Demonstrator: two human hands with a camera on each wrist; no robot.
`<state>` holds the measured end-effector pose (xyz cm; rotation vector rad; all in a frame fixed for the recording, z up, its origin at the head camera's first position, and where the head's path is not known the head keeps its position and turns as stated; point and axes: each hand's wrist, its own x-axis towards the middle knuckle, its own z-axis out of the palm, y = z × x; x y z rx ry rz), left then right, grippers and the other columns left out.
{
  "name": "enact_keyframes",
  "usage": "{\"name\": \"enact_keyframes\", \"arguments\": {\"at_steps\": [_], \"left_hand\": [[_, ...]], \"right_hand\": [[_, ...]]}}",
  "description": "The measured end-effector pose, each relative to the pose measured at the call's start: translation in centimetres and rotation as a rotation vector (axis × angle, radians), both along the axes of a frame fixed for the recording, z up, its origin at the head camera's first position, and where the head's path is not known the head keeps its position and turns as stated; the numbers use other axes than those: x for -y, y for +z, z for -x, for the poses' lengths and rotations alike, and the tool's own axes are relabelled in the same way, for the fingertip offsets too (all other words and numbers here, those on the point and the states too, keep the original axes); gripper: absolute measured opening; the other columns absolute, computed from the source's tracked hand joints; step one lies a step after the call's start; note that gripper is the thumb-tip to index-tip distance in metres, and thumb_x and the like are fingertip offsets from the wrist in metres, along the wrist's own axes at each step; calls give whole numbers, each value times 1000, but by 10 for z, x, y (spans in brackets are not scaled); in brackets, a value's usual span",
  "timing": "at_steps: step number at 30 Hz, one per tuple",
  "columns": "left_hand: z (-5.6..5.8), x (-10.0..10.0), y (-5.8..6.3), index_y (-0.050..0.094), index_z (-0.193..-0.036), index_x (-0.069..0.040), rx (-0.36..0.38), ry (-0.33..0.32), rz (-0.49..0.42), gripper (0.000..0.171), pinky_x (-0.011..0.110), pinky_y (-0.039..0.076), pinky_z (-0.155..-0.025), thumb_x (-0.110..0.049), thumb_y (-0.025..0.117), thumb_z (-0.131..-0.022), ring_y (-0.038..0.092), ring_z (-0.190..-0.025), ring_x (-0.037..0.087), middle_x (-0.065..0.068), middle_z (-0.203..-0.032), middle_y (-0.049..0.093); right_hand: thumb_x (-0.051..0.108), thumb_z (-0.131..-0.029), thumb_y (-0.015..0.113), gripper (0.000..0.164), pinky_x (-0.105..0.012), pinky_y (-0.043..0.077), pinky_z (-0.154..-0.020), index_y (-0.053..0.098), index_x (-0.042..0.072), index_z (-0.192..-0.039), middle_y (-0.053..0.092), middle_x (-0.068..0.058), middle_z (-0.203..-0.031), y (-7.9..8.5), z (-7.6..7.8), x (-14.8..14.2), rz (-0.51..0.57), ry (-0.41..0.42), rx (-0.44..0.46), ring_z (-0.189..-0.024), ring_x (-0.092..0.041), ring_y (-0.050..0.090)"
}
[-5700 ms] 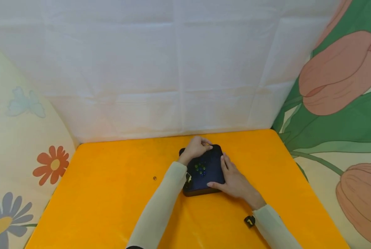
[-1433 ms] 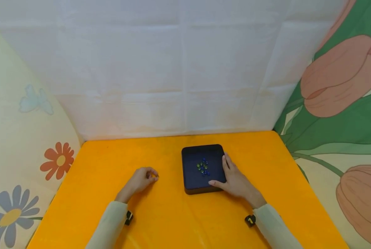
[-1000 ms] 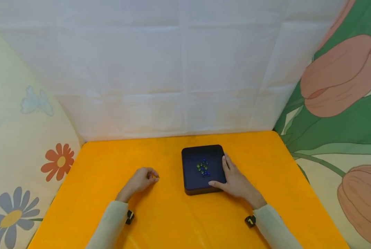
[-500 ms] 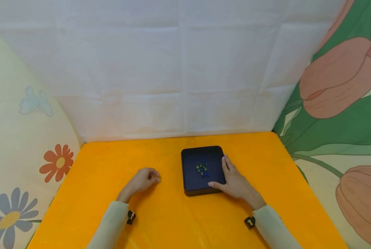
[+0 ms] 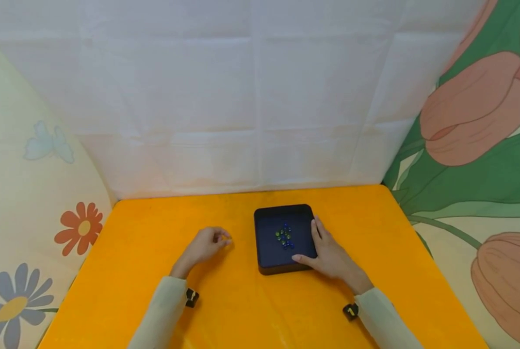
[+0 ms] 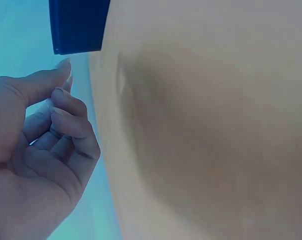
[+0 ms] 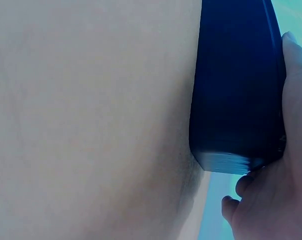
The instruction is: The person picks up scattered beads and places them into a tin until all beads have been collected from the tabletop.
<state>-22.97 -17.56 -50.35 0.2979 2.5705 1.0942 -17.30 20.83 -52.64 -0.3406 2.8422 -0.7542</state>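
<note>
A square black tray (image 5: 264, 269) stands on the table, with several blue and green glass marbles (image 5: 284, 236) clustered on its floor. My right hand (image 5: 332, 254) holds the tray's right side, thumb over the near rim and fingers along the outer wall. In the right wrist view that hand (image 7: 296, 150) lies against the dark tray wall (image 7: 236, 85). To the left of the tray, my left hand (image 5: 207, 244) is raised over the table with thumb and fingertips pinched together on a small marble, mostly hidden by the fingers. The left wrist view shows those fingertips (image 6: 65, 65) close below the tray's corner (image 6: 81, 30).
A yellow cloth covers the table (image 5: 225, 310). White sheeting (image 5: 177, 97) hangs along the back edge, and flower-printed panels (image 5: 474, 111) border both sides. Dark wrist cameras (image 5: 192, 297) are strapped under both sleeves.
My left hand came away from over the tray, took the lone small marble off the table at left, and has now lifted slightly toward the tray. My right hand stays on the tray.
</note>
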Motion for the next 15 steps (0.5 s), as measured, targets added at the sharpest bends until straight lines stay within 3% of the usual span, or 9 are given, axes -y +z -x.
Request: {"name": "enact_keyframes", "arguments": {"at_steps": [6,15], "left_hand": [[5,-9,4,75,-115,-7,-12,6,-16,19,23,39,-57,-21,70,-103,45,-64,14,6,-78,61],[12,-25,17,75,-119,-4,-29,-9,-38,24,23,36,-55,-22,68,-104,41,-61,13,16,-82,64]], "right_hand": [[84,-88,58,127,-61,35,-123,2,4,-169,-8,-14,-178,0,0,1,-1,4,3,-163,-42,16],[82,-89,58,125,-61,34,-124,0,6,-169,-9,-14,-178,1,0,0,19,8,8,-163,-42,15]]}}
